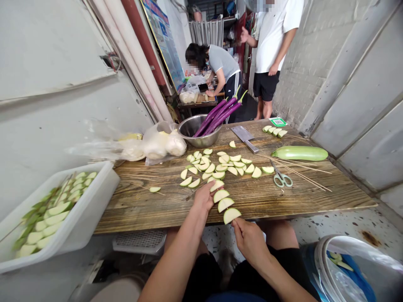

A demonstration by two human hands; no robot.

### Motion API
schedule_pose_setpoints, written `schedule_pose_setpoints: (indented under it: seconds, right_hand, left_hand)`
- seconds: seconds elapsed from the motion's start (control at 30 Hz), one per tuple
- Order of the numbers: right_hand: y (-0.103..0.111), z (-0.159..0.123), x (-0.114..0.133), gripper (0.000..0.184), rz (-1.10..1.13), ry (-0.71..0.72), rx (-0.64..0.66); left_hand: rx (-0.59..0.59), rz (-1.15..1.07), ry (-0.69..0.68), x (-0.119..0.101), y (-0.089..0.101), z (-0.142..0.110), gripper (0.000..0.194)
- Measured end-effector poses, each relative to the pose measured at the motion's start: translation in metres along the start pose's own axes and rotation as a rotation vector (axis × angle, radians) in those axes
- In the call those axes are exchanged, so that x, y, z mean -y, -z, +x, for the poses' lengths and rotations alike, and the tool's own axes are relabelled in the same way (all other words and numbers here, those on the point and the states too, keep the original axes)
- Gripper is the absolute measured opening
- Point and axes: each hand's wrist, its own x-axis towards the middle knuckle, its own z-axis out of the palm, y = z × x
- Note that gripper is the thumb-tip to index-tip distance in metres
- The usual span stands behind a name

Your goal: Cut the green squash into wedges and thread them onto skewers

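Pale-green half-moon slices (226, 204) line a thin wooden skewer (227, 209) by the brown wooden surface's (141, 218) near edge. Left grip (204, 196) pinches the far slice, right grip (252, 241) the skewer — likely for steadiness.

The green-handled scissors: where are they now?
In the head view, the scissors lie right of centre on the brown wooden table, below the long pale-green squash.

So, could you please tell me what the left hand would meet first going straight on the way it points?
Beyond the slice it holds, the left hand would probably meet the loose half-round slices on the table first, though its height is unclear.
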Motion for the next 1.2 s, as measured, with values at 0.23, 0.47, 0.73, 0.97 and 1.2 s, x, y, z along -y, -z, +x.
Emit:
schedule_pose_setpoints:
  seconds: [0.23, 0.47, 0.73, 0.97, 1.2]
  right_hand:
    - [-0.002, 0.001, 0.001, 0.029, -0.001, 0.01, -0.026]
    - [-0.004, 0.002, 0.001, 0.031, -0.003, 0.021, -0.034]
    - [-0.006, 0.005, 0.002, 0.031, -0.006, 0.0, -0.015]
    - [-0.011, 0.005, -0.002, 0.031, -0.003, 0.017, -0.031]
    - [-0.012, 0.006, 0.001, 0.031, -0.017, 0.022, -0.043]
  left_hand:
    - [0.008, 0.004, -0.001, 0.002, 0.002, 0.004, 0.006]
    - [0.02, -0.007, -0.013, 0.003, 0.003, 0.005, 0.006]
    - [0.034, 0.002, 0.012, 0.002, 0.004, 0.005, 0.008]
    - [0.042, 0.002, 0.039, -0.002, 0.003, 0.003, 0.008]
    - [0.06, 0.018, 0.056, -0.004, 0.002, 0.002, 0.009]
